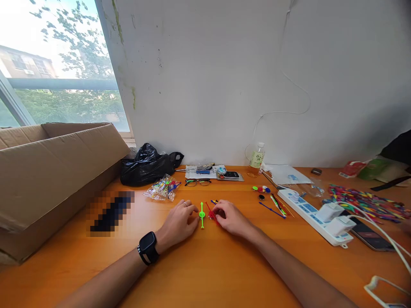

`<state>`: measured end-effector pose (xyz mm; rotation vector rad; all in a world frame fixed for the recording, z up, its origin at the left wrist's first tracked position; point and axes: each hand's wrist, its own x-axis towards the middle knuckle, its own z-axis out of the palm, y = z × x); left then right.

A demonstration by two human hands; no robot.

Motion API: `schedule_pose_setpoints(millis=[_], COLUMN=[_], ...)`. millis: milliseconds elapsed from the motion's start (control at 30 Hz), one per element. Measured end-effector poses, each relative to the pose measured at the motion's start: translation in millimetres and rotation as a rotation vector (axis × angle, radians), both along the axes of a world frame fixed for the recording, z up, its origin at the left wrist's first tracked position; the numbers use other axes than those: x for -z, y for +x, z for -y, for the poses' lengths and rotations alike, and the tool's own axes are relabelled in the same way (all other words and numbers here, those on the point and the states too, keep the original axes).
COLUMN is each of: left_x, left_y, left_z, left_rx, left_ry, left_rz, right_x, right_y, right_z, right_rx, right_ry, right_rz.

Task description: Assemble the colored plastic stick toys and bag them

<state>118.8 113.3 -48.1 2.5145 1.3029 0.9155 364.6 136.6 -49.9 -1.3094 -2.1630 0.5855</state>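
The person's left hand (180, 223) curls loosely beside the green arrow piece (202, 214), its grip unclear, while the right hand (229, 217) pinches the red arrow piece (211, 215). Both pieces, between the hands, look like light, stiff, smooth plastic; thin shafts might snap, so the round middles seem the safest hold.

A brown table (205, 273) carries a green arrow (202, 214), eyeglasses (198, 182), bottle (257, 159) and power strip (308, 209).
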Motion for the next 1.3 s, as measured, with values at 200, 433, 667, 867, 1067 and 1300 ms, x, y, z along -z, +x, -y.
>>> schedule_pose_setpoints(millis=[200, 433, 667, 867, 1067, 1300], left_x=[0.2, 1.3, 1.9, 1.3, -0.3, -4.9], left_y=[0.1, -0.2, -1.0, -0.9, 0.2, -2.4], left_z=[-2.3, -2.9, -2.7, -2.6, -1.0, -1.4], left_rx=[0.014, 0.020, 0.026, 0.028, 0.025, 0.032], left_ry=[0.039, 0.037, 0.039, 0.027, 0.023, 0.015], left_rz=[-0.037, -0.040, -0.046, -0.041, -0.040, -0.022], right_x=[0.2, -4.9, -8.3, -7.2, -6.1, -9.6], right_y=[-1.6, -5.6, -7.1, -7.6, -8.5, -5.8], right_z=[3.5, 8.9, 13.3, 13.4, 13.3, 12.6], right_rx=[-0.006, -0.004, -0.008, -0.003, -0.005, -0.005], right_ry=[0.011, 0.036, 0.047, 0.039, 0.045, 0.035], right_rz=[0.022, 0.069, 0.072, 0.080, 0.084, 0.072])
